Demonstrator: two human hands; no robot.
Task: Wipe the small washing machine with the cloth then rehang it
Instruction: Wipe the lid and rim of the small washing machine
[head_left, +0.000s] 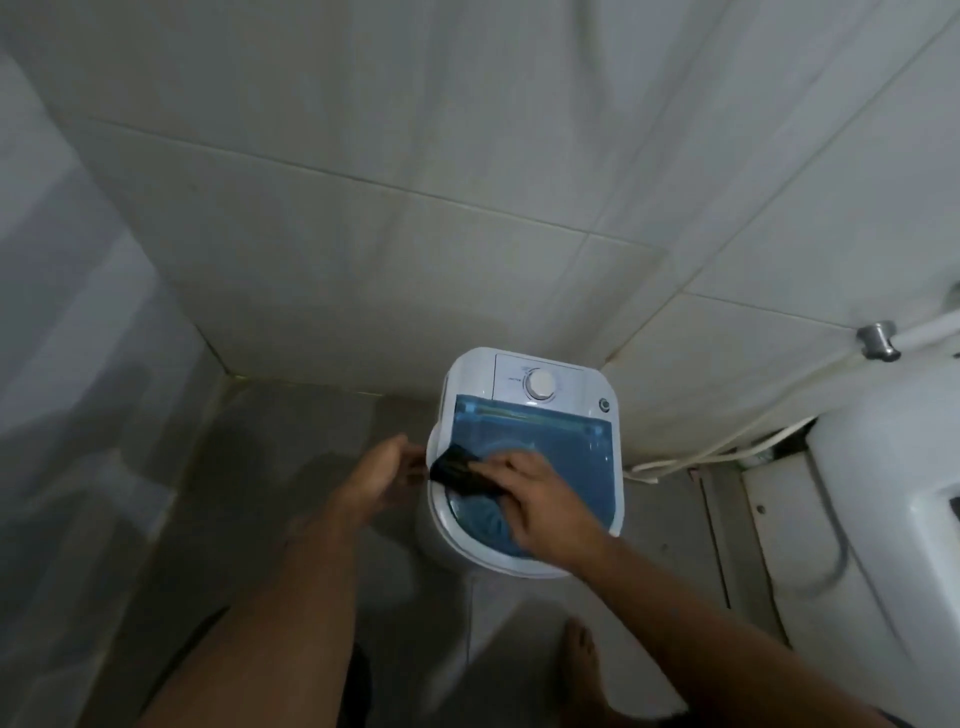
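The small white washing machine stands on the floor against the tiled wall, with a blue see-through lid and a round white dial at its back. My right hand lies on the lid and presses a dark cloth down on the lid's left part. My left hand is at the machine's left edge, fingers touching its side. Whether it grips the rim is hidden by the hand itself.
A white toilet stands at the right, with a white hose and a metal wall fitting above it. Tiled walls close in behind and to the left. My bare foot is on the grey floor below the machine.
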